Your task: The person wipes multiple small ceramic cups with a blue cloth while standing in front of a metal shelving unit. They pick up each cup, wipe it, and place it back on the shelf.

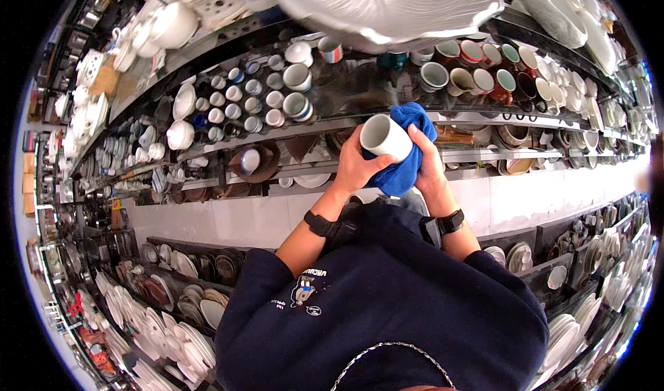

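Note:
A plain white ceramic cup is tilted in front of me, its mouth turned up and to the left. My left hand grips it, fingers around the left side and thumb across the lower front. In my right hand is a blue cloth, bunched along the cup's right side and hanging below it. The right thumb lies on the cloth beside the cup's wall. The right fingers are partly hidden by the cloth, as is the cup's base.
Ahead, a dark shelf carries small cups on the left and mugs on the right. A large scalloped bowl overhangs it from above. Lower shelves hold more crockery. Stacked plates stand behind me across a pale tiled floor.

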Available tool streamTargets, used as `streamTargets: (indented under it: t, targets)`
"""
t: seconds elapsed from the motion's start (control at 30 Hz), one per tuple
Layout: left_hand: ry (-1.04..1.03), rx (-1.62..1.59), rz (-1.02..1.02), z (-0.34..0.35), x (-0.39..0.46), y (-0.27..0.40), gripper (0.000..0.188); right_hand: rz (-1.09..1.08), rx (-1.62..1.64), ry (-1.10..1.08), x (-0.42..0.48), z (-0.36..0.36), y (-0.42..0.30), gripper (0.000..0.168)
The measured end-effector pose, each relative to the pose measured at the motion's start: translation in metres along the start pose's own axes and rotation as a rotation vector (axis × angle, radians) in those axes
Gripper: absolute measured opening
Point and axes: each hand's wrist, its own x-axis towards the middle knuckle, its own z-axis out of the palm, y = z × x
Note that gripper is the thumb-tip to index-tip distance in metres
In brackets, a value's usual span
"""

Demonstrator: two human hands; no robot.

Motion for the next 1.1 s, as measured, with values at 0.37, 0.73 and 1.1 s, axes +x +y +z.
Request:
streamTargets:
  t: [0.37,0.73,1.1]
  targets:
    - [-0.225,-0.588,-0.108,-0.068,-0.054,0.023,0.072,-0.622,-0.576,-0.053,-0.024,0.06,-0.002,0.076]
    - [-0.376,-0.745,-0.388,-0.05,-0.062,-0.012,0.07,-0.792,-1.624,-0.242,-0.053,0.088,0.018,0.08]
    - [-0.021,-0.113,-0.094,-0.045,-0.065,0.03,0.072,-0.953,-1.807,0.049,-0.054,0.126,0.047,0.063]
